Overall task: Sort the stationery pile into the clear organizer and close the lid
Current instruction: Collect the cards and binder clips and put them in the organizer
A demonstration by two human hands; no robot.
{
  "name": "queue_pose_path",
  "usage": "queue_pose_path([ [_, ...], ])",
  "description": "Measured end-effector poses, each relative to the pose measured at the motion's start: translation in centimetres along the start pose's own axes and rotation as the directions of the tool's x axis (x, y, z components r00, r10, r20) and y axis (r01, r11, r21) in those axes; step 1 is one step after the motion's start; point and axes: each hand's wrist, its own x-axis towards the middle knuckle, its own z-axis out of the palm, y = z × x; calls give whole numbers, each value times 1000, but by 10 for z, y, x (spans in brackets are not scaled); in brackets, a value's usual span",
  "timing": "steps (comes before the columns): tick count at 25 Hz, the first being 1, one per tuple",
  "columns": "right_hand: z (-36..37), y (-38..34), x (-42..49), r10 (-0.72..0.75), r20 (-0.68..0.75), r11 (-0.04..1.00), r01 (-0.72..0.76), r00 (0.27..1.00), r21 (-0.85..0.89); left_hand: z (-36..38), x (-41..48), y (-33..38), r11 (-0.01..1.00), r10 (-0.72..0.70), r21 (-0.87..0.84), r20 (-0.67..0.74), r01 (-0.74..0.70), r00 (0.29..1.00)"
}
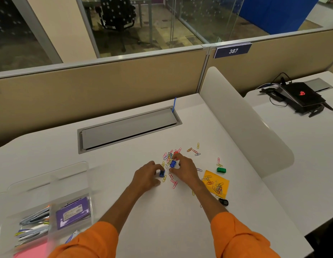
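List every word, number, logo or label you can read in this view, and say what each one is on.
"387": white digits on the blue plate on top of the partition.
Red emblem, no readable letters: on the black laptop lid on the neighbouring desk.
Label on the purple packet inside the clear organizer: printed, too small and blurred to read.
Nothing else legible.

A white desk [162, 216] carries scattered paper clips [169, 159], a yellow note [217, 183] and the clear organizer [50, 202].
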Motion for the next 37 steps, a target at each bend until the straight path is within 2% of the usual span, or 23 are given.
queue_pose_path([
  [4, 8, 2, 6, 3, 9, 999, -3, 1000, -39, -1, 6, 5, 996, 65, 62, -71, -61, 995],
  [8, 11, 5, 8, 3, 4, 1000, -3, 1000, -5, 3, 13, 4, 993, 86, 92, -63, -80, 994],
  [12, 8, 7, 6, 53, 0, 991, -53, 999, 123, 8, 17, 0, 995, 85, 69, -92, -78, 992],
  [14, 3, 8, 4, 98, -5, 972, -95, 995, 217, 10, 17, -2, 997, 66, -26, -107, -69, 992],
  [16, -2, 12, 2, 135, 22, 929, -134, 991, 345, 9, 13, -4, 964, -5, -265, -142, -33, 990],
  [17, -5, 14, 0, 146, 57, 885, -156, 988, 438, 9, 11, -5, 903, -73, -429, -155, 0, 985],
  [18, -8, 16, -2, 149, 101, 823, -180, 984, 539, 9, 7, -6, 799, -153, -600, -146, 35, 978],
  [20, -14, 17, -7, 155, 196, 659, -249, 968, 710, 8, -1, -7, 491, -280, -868, -69, 80, 958],
  [22, -20, 16, -10, 156, 272, 479, -313, 950, 820, 6, -10, -3, 140, -317, -986, 43, 91, 948],
  [24, -25, 14, -12, 119, 318, 312, -340, 940, 887, 2, -17, 2, -198, -277, -978, 117, 63, 954],
  [26, -29, 12, -15, 69, 335, 180, -342, 940, 922, -1, -21, 7, -470, -221, -882, 152, 31, 964],
  [28, -30, 12, -16, 38, 344, 85, -346, 938, 934, -5, -23, 10, -647, -172, -762, 173, 21, 970],
  [29, -30, 13, -16, 31, 342, 47, -344, 939, 938, -8, -23, 13, -693, -159, -720, 187, 25, 969],
  [30, -31, 14, -15, 25, 339, 14, -339, 941, 941, -12, -22, 15, -710, -159, -703, 209, 35, 965],
  [32, -34, 15, -15, 25, 342, -42, -341, 939, 939, -18, -18, 20, -662, -203, -746, 271, 72, 941],
  [34, -38, 14, -15, 95, 367, -35, -366, 925, 930, -23, -10, 22, -536, -283, -836, 312, 120, 907],
  [37, -43, 17, -12, 288, 353, 63, -386, 890, 921, -26, 1, 21, -292, -354, -939, 281, 179, 892],
])
